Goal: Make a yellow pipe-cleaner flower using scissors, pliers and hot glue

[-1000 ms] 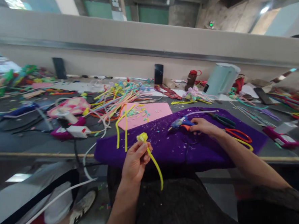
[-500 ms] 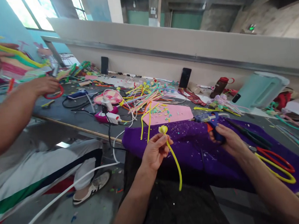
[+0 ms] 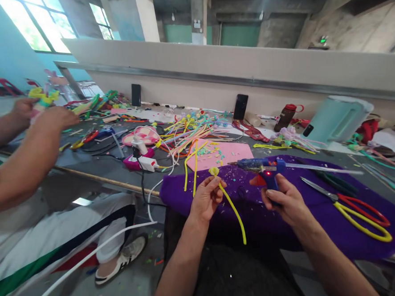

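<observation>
Between the thumb and fingers of my left hand is a yellow pipe cleaner, its long tail hanging down to the right. A small pale-yellow curled tip sticks up above the pinch. My right hand is wrapped round the handle of a blue hot glue gun, with a finger by its orange trigger. A red light glows on the gun, and a clear glue stick juts from its back. Its nozzle points left, a short way from the yellow tip and apart from it.
Scissors with red and yellow handles lie on the purple cloth. A pink sheet with scraps, a pile of pipe cleaners and a power strip are behind. A co-worker's arm is at left.
My right hand has lifted the glue gun and brought it left, nearer the yellow tip. The co-worker has put down red-handled scissors and now holds a colourful piece in both hands.
</observation>
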The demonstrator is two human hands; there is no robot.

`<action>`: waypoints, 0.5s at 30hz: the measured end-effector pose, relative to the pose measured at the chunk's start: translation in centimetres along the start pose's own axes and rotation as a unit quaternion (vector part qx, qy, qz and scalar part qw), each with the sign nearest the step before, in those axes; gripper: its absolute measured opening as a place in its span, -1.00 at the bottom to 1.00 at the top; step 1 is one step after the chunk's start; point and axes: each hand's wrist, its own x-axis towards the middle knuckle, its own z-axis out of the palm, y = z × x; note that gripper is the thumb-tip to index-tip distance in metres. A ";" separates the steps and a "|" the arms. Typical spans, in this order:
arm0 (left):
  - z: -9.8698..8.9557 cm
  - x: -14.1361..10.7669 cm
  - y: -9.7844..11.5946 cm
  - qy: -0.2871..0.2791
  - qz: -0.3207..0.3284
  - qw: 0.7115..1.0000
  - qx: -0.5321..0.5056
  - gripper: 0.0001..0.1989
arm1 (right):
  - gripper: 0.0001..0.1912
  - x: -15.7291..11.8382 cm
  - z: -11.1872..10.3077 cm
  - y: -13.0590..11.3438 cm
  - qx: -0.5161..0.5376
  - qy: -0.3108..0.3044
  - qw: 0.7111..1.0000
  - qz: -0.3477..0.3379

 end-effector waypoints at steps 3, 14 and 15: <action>0.0 0.1 -0.1 0.001 0.002 1.000 0.016 -0.79 | -0.71 -1.7 1.0 0.2 -0.029 0.003 0.999 -0.032; 0.2 -0.2 -0.3 -0.012 -0.003 0.999 0.044 -0.76 | -0.76 -3.5 2.5 -0.2 -0.189 0.014 0.979 -0.067; 0.2 -0.2 -0.3 -0.015 -0.001 0.999 0.045 -0.75 | -0.76 -3.6 2.5 -0.2 -0.201 0.012 0.977 -0.067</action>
